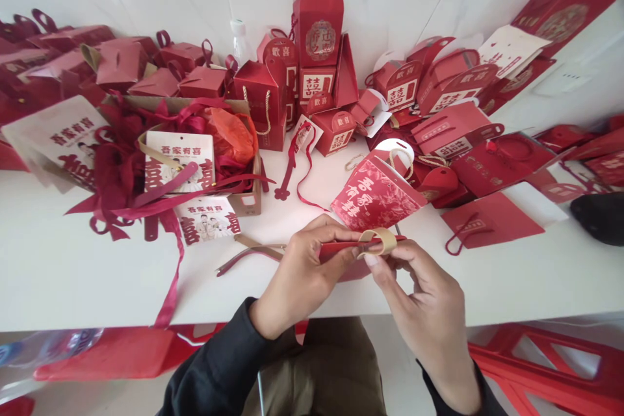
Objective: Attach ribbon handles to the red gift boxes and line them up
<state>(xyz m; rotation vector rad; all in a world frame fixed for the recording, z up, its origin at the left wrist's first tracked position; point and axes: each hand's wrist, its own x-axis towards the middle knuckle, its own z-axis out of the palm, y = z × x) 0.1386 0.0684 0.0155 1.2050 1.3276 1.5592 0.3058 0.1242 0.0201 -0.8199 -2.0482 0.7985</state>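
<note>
Near the table's front edge, my left hand (312,266) is closed on the top of a small red box (355,271). A looped tan strap (385,240) stands at the top of that box. My right hand (429,299) pinches the strap's lower right side between thumb and fingers. Both hands are nearly touching, with the box between and below them. Just behind them stands a red patterned bag (375,195) with white characters. To the left of my left hand, loose dark red and tan straps (253,253) lie on the table.
A cardboard box (251,201) of ribbons and printed cards (179,156) is at the left. Red gift boxes (319,45) line the wall. A flat red bag (492,218) and a black object (598,218) lie at the right. Red stools (550,364) are below the table.
</note>
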